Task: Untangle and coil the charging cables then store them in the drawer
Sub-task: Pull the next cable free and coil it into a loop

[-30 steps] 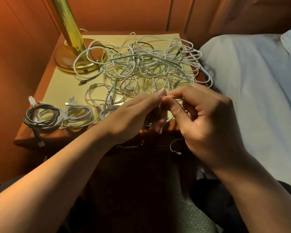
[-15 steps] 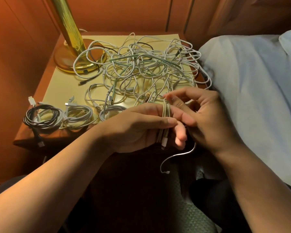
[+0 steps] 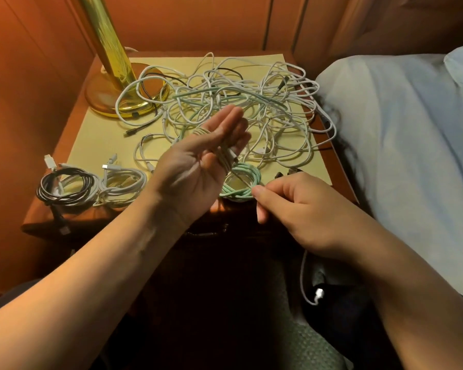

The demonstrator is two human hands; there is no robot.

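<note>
My left hand (image 3: 195, 169) is held palm up over the nightstand's front, fingers straight. A white cable (image 3: 226, 157) is wound in loops around those fingers. My right hand (image 3: 302, 209) sits lower right with curled fingers, gripping that cable's loose tail, which hangs below it and ends in a white plug (image 3: 318, 294). A big tangle of white, green and black cables (image 3: 251, 108) covers the back of the yellow mat (image 3: 91, 145). A coiled green cable (image 3: 241, 182) lies at the mat's front edge between my hands.
A coiled black cable (image 3: 64, 188) and a coiled white cable (image 3: 123, 182) lie at the nightstand's front left. A brass lamp (image 3: 118, 84) stands at the back left. A bed with a pale sheet (image 3: 398, 156) borders the right. The nightstand's front below is dark.
My left hand turned palm up and straightened its fingers with the coil still on them. My right hand pulled down and to the right with the tail. The green coil came into view.
</note>
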